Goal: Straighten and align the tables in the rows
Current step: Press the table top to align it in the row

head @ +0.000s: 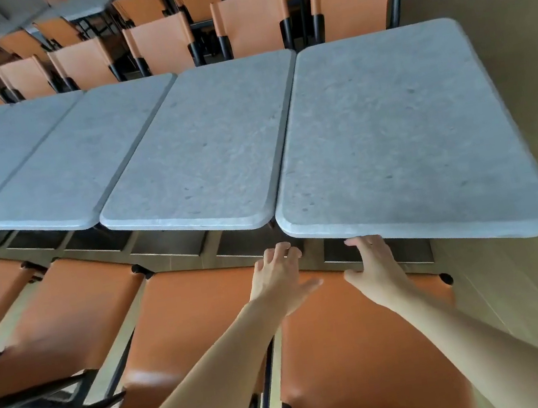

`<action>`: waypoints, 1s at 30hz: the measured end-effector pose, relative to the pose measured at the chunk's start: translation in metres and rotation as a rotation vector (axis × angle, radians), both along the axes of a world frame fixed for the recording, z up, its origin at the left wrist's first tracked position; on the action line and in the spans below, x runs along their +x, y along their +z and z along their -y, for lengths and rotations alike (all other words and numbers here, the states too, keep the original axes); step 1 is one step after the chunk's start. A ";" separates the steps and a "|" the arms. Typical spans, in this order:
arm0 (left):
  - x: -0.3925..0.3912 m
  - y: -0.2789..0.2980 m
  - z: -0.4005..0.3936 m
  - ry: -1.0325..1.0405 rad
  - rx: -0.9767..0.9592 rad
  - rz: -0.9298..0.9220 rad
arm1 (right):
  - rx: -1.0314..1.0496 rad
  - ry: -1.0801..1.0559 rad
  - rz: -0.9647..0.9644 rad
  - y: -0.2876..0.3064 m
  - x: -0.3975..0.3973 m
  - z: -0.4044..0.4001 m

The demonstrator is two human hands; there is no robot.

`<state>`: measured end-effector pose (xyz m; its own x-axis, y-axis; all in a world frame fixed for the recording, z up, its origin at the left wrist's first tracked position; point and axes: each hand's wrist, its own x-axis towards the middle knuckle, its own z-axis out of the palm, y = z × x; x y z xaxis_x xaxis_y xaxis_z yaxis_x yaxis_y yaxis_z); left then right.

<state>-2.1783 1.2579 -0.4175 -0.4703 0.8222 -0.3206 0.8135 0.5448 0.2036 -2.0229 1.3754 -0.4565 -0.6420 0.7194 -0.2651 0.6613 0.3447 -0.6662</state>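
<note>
Right hand (375, 266) at the end table's (403, 136) near edge, grip unclear; left hand (279, 276) spread open just beside.

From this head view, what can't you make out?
- Right hand fingertips: hidden under the end table edge, so grip unclear.
- Table bases: mostly covered by the tops and orange chair backs.
- Row's left end: cut off by the frame edge.
- Left hand: contact with the table unclear.

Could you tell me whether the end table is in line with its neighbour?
Out of line: the end table has its near edge sticking out past the neighbouring table.
</note>
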 end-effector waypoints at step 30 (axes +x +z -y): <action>-0.161 -0.164 -0.130 -0.364 0.180 -0.499 | 0.777 0.201 0.321 -0.121 -0.136 -0.100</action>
